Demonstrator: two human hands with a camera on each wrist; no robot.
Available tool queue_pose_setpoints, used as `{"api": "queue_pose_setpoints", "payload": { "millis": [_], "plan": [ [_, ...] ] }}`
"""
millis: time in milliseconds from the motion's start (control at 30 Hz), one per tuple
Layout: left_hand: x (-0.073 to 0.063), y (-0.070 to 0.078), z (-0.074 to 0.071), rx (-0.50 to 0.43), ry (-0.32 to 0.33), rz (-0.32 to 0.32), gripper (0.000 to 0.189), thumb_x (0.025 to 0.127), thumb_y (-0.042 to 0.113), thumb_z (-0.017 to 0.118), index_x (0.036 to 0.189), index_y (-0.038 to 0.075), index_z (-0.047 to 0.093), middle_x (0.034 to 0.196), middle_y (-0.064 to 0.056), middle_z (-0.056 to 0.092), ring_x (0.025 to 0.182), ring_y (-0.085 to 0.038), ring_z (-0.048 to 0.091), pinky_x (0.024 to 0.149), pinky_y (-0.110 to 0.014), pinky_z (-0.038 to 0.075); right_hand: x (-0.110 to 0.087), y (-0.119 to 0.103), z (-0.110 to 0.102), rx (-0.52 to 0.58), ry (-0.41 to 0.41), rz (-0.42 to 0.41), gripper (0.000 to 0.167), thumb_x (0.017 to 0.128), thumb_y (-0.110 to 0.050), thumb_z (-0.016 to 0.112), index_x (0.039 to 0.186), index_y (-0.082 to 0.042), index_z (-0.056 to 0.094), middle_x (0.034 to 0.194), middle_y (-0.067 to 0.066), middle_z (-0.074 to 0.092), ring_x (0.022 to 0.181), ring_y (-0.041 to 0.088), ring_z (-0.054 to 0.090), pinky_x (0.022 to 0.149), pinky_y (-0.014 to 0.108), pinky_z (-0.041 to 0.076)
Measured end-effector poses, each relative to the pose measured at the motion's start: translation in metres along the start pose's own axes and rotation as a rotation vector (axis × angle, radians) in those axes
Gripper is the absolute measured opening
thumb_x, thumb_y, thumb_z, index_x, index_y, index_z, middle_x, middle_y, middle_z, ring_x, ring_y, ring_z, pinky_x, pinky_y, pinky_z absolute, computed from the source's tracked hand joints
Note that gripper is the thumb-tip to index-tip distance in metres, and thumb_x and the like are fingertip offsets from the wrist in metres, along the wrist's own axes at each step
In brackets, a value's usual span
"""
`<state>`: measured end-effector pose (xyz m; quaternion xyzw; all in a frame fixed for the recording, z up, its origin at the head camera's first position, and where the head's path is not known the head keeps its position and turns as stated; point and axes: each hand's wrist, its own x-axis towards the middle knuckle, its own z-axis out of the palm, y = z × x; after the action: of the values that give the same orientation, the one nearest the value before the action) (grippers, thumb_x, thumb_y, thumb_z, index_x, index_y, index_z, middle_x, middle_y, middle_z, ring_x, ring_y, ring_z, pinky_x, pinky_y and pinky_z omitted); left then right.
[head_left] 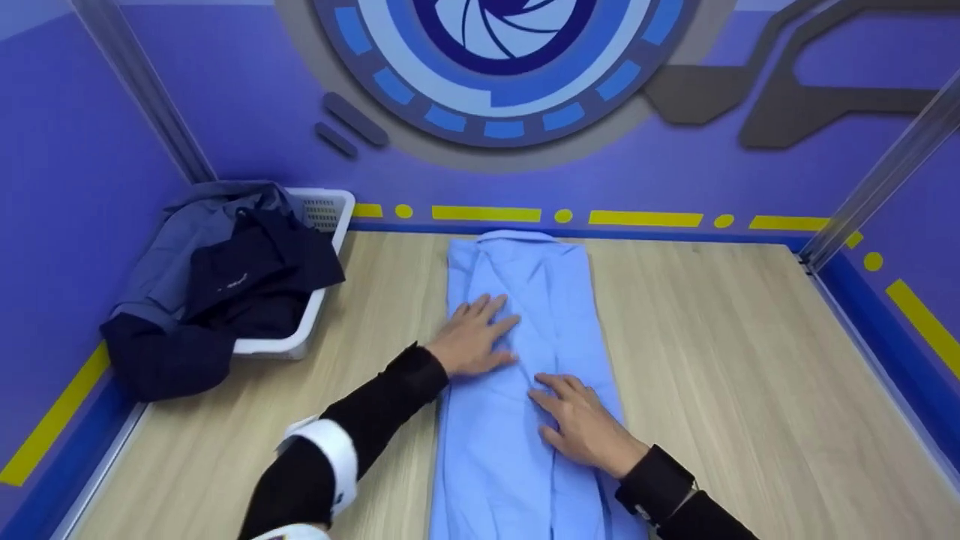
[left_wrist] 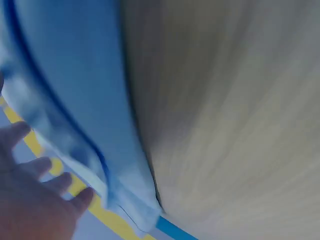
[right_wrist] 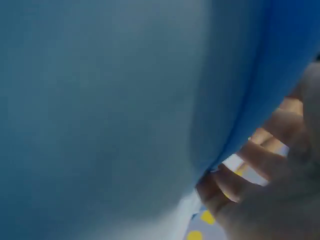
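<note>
A light blue shirt (head_left: 517, 465) lies on the table, folded into a long narrow strip, its collar (head_left: 517, 235) toward the back wall. My left hand (head_left: 474, 337) is over the upper left part of the strip, fingers spread out across the cloth. Lower and to the right, my right hand (head_left: 581, 420) is at the strip's right half with its fingers extended over the fabric. In the left wrist view the spread fingers (left_wrist: 60, 182) show beside the blue cloth (left_wrist: 85, 75). The right wrist view has the fingers (right_wrist: 260, 157) at a fold of the shirt (right_wrist: 125, 110).
At the left stands a white plastic basket (head_left: 319, 300) heaped with dark navy and grey-blue clothes (head_left: 247, 262), some hanging over its rim. Purple panel walls (head_left: 247, 90) with metal corner posts border the wood-grain table (head_left: 720, 360) at the back and sides.
</note>
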<state>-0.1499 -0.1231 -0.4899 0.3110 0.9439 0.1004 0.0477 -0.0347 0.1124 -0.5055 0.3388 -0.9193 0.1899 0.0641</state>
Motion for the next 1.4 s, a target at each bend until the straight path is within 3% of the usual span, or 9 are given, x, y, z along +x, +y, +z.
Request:
{"api": "queue_pose_setpoints", "payload": {
  "millis": [433, 667, 767, 867, 967, 1033, 1167, 1300, 1400],
  "plan": [
    [-0.097, 0.056, 0.020, 0.159, -0.204, 0.163, 0.097, 0.084, 0.073, 0.067, 0.163, 0.029, 0.032, 0.172, -0.004, 0.021, 0.157, -0.032, 0.020, 0.124, -0.054, 0.022, -0.051, -0.013, -0.025, -0.030, -0.291, -0.079, 0.058, 0.095, -0.030, 0.072, 0.145, -0.005, 0.058, 0.154, 0.017, 0.049, 0.141, 0.050, 0.042, 0.098, 0.068, 0.046],
    [-0.134, 0.062, 0.017, 0.146, -0.250, 0.209, 0.104, 0.077, 0.072, 0.074, 0.162, 0.028, 0.035, 0.170, -0.005, 0.025, 0.156, -0.032, 0.024, 0.123, -0.052, 0.027, -0.071, -0.003, -0.022, 0.031, -0.248, -0.075, 0.062, 0.097, -0.030, 0.070, 0.149, -0.002, 0.052, 0.157, 0.022, 0.044, 0.141, 0.052, 0.040, 0.101, 0.069, 0.043],
    [-0.144, 0.067, 0.015, 0.176, -0.190, 0.195, 0.096, 0.081, 0.068, 0.074, 0.160, 0.025, 0.040, 0.167, -0.008, 0.032, 0.153, -0.033, 0.031, 0.121, -0.052, 0.031, -0.072, 0.000, -0.018, 0.023, -0.212, -0.078, 0.061, 0.098, -0.032, 0.068, 0.148, 0.000, 0.052, 0.156, 0.024, 0.044, 0.141, 0.053, 0.040, 0.102, 0.068, 0.041],
    [-0.159, 0.081, 0.014, 0.238, -0.019, 0.220, 0.079, 0.085, 0.060, 0.076, 0.147, 0.016, 0.056, 0.153, -0.013, 0.050, 0.140, -0.034, 0.049, 0.114, -0.050, 0.041, -0.074, -0.002, -0.019, 0.042, -0.180, -0.066, 0.062, 0.098, -0.032, 0.069, 0.147, 0.002, 0.052, 0.157, 0.025, 0.042, 0.142, 0.053, 0.039, 0.104, 0.068, 0.040],
    [-0.182, 0.102, 0.018, 0.255, 0.175, 0.332, 0.057, 0.082, 0.056, 0.079, 0.119, 0.014, 0.068, 0.122, -0.009, 0.062, 0.110, -0.026, 0.061, 0.095, -0.039, 0.051, -0.082, -0.009, -0.024, 0.051, -0.179, -0.056, 0.066, 0.096, -0.033, 0.072, 0.147, 0.002, 0.053, 0.158, 0.025, 0.040, 0.142, 0.053, 0.038, 0.104, 0.069, 0.041],
    [-0.199, 0.115, 0.024, 0.247, 0.253, 0.446, 0.042, 0.083, 0.052, 0.078, 0.101, 0.016, 0.066, 0.101, -0.001, 0.058, 0.090, -0.017, 0.057, 0.077, -0.029, 0.047, -0.091, -0.015, -0.029, 0.045, -0.196, -0.054, 0.069, 0.094, -0.037, 0.073, 0.148, 0.001, 0.053, 0.159, 0.024, 0.039, 0.143, 0.052, 0.037, 0.104, 0.068, 0.041],
    [-0.226, 0.133, 0.040, 0.174, 0.223, 0.590, 0.021, 0.089, 0.037, 0.072, 0.091, 0.019, 0.062, 0.082, 0.008, 0.046, 0.070, -0.003, 0.039, 0.059, -0.016, 0.026, -0.109, -0.028, -0.034, 0.016, -0.244, -0.080, 0.073, 0.096, -0.051, 0.067, 0.148, -0.002, 0.053, 0.159, 0.023, 0.041, 0.143, 0.051, 0.039, 0.101, 0.068, 0.042],
    [-0.242, 0.140, 0.053, 0.082, 0.119, 0.531, 0.014, 0.098, 0.033, 0.065, 0.098, 0.019, 0.063, 0.083, 0.010, 0.044, 0.068, 0.002, 0.031, 0.058, -0.011, 0.020, -0.122, -0.036, -0.035, -0.013, -0.278, -0.111, 0.075, 0.100, -0.057, 0.057, 0.151, -0.003, 0.050, 0.158, 0.021, 0.043, 0.141, 0.051, 0.041, 0.100, 0.067, 0.042],
    [-0.250, 0.142, 0.057, 0.071, 0.100, 0.478, 0.018, 0.100, 0.037, 0.063, 0.103, 0.019, 0.064, 0.084, 0.010, 0.043, 0.068, 0.002, 0.029, 0.057, -0.011, 0.021, -0.129, -0.040, -0.038, -0.018, -0.243, -0.141, 0.074, 0.098, -0.057, 0.060, 0.150, -0.005, 0.052, 0.157, 0.019, 0.045, 0.140, 0.049, 0.042, 0.100, 0.064, 0.042]
  ]
}}
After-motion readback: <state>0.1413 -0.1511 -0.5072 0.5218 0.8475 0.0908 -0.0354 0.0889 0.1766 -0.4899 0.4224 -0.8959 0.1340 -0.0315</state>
